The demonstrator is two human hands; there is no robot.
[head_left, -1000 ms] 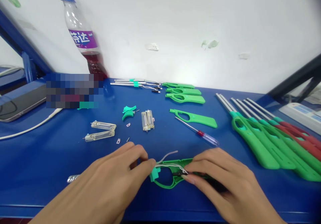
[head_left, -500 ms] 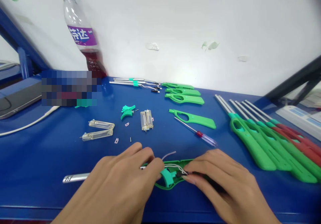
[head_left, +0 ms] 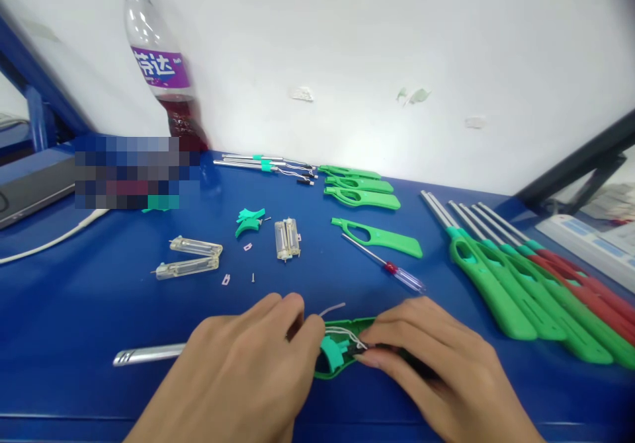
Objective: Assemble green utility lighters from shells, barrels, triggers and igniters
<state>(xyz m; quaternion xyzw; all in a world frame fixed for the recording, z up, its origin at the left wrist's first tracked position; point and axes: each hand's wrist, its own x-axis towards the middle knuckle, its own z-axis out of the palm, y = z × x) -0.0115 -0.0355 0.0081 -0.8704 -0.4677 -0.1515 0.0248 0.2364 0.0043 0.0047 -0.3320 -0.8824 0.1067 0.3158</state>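
Low in front of me lies an opened lighter handle shell, green, with a teal trigger seated in it. White wires run along the inside to a small black part. A metal lighter tube sticks out leftward from under my left hand, which is closed over the shell's front end and hides it. My right hand pinches the black part's end with thumb and fingers, over the shell's right portion. A thin translucent hose pokes up behind the shell.
Beyond my hands lie clear fuel tanks, teal triggers, a screw, a screwdriver and green shell halves. Wired tubes lie farther back. Whole lighters are at right; a bottle stands back left.
The view has shifted slightly. My left fingers have drawn closer together over the front of the shell. My right hand keeps its pinch on the black part.
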